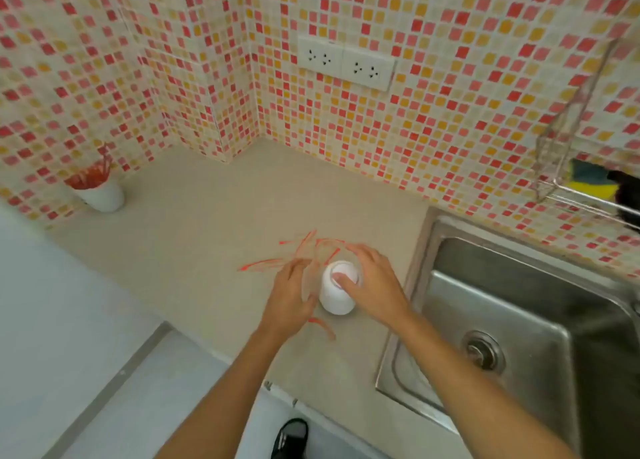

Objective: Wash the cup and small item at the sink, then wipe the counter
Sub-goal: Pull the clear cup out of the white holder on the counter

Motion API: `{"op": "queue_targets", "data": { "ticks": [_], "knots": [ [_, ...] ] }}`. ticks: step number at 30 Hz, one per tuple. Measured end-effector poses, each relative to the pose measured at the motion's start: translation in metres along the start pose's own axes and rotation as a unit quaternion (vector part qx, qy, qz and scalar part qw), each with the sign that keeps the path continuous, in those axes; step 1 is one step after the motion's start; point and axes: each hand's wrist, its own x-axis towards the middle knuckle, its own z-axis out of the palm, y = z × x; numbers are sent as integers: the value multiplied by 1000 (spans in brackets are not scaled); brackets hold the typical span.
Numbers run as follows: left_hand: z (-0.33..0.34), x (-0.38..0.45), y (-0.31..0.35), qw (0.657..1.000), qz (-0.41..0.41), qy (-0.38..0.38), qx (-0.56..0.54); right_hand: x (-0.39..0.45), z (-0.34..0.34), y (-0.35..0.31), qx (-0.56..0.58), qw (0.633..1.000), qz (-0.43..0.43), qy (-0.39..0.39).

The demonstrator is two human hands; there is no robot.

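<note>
A small white cup [337, 294] stands on the beige counter [194, 251], just left of the sink. My right hand [372, 285] grips its rim, thumb over the opening. A faint clear cup [310, 278] shows right against the white cup's left and far side. My left hand [287, 297] wraps around the clear cup's left side, thumb touching near the white cup's base. I cannot tell whether the white cup sits inside the clear one. Red streaks [263, 263] mark the counter around and beyond both hands.
The steel sink [519, 306] with its drain [483, 351] lies to the right. A wire rack [568, 185] on the tiled wall holds a yellow sponge [588, 180]. A white cup of red sticks [100, 190] stands at the far left corner. Wall sockets [346, 63] sit above.
</note>
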Motion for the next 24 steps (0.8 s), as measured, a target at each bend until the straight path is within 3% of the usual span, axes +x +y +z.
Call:
{"op": "queue_targets", "data": {
  "ticks": [4,8,17,24],
  "knots": [
    [16,6,-15,996,-6,-86,-4,-3,19,-4,-2,999,38,-29],
    [38,17,-19,984,-20,-154,-90,-4,30,-2,-9,996,83,-12],
    [67,30,-12,974,-78,-100,-188,13,39,-11,-7,969,235,74],
    [71,34,-14,980,-81,-123,-137,24,14,3,-21,980,196,-26]
  ]
}}
